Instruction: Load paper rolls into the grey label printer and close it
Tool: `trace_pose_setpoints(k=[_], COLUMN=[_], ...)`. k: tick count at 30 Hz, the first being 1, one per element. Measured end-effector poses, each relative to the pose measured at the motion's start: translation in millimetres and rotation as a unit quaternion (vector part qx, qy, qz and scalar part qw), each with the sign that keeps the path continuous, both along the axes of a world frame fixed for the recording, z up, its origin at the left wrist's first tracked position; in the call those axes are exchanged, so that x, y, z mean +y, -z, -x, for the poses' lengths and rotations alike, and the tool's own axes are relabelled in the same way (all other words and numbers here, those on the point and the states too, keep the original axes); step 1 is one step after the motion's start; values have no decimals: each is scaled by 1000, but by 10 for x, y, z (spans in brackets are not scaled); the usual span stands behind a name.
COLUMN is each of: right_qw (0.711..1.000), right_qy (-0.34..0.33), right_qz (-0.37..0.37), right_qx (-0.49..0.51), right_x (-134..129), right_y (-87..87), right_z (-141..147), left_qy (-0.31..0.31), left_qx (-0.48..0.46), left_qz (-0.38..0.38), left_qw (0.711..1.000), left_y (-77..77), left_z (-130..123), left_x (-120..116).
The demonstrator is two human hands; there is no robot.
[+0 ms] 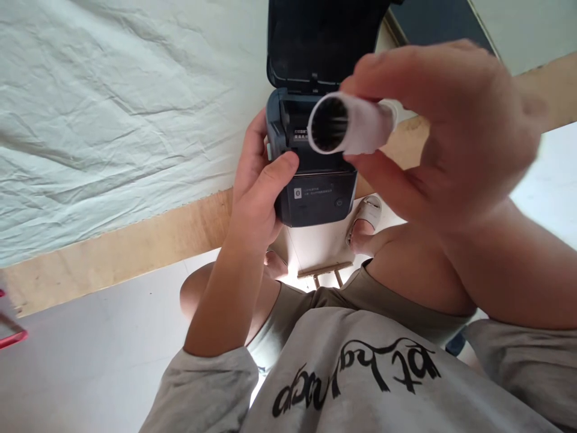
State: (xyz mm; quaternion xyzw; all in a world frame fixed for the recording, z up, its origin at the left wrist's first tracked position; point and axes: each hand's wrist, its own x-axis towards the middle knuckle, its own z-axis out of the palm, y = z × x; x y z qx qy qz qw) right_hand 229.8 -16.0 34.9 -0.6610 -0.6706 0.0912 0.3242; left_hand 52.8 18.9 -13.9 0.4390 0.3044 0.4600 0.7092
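My left hand (264, 183) grips a dark blue label printer (318, 198) by its left side, thumb resting over the front edge of the inner bay. The printer's black lid (322, 42) is flipped up, so the bay with its small printed label shows. In front of the bay, close to the camera, my right hand (446, 126) pinches a small white paper roll (367, 126) between thumb and fingers. The roll's hollow end faces up toward me, and it covers part of the bay.
A table covered with a wrinkled pale cloth (112, 108) has a bare wooden edge (135, 252). A dark flat panel (442, 24) lies at the top right. Something with a red edge (13, 340) shows at far left. Below are my legs and a wooden stool-like piece (324, 270).
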Motion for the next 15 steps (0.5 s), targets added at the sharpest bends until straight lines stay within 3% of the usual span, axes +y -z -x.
trace_pose_setpoints(k=[4, 11, 15], right_qw=[984, 976, 959], right_qy=[-68, -118, -201], right_qz=[-82, -121, -165], right_qx=[-144, -137, -116], right_x=[22, 47, -13], right_y=[49, 64, 72], right_z=[80, 87, 79], left_qy=[-10, 36, 40], left_qx=[-18, 13, 32], left_qz=[-12, -11, -24], left_qw=[1000, 999, 998], left_y=[44, -84, -23], left_z=[-18, 26, 64], left_x=[-4, -12, 16])
